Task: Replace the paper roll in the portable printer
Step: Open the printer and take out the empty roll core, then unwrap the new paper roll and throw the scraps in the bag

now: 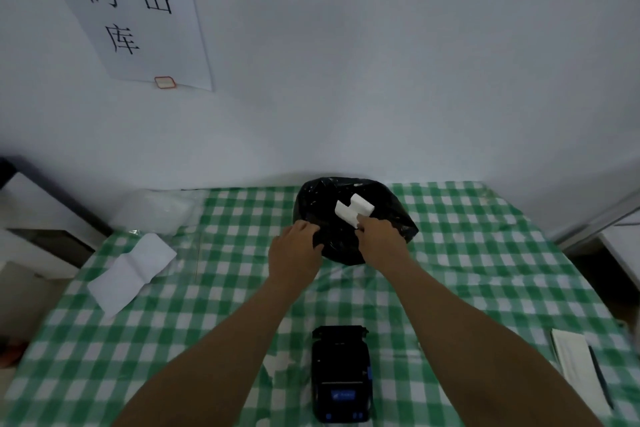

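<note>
Head view looks down on a table [485,288] covered with a green and white checked cloth, pushed against a pale wall. Both bare forearms reach up from the bottom of the frame toward a crumpled black plastic bag [349,215] at the far middle of the table. The left hand [298,250] is curled over the bag's near left edge, fingers pinching the black plastic. The right hand [379,241] sits at the bag's near right side, its fingertips closed on the lower corner of a piece of white paper [353,210] that lies on top of the bag; whether this is a roll or folded sheets I cannot tell.

At the bottom centre of the frame, between the two forearms, lies the black portable printer [339,374], with a blue label on its nearer part and its farther cover apparently open. Just left of it a small torn scrap of white paper [278,362] lies on the cloth. In the left part of the frame a creased white sheet [133,270] rests on the table, with clear plastic wrapping [156,211] beyond it near the wall. At the lower right edge lies a white booklet or pad [576,360] with a dark pen-like item beside it. A paper sign [138,10] with black characters hangs on the wall at upper left
</note>
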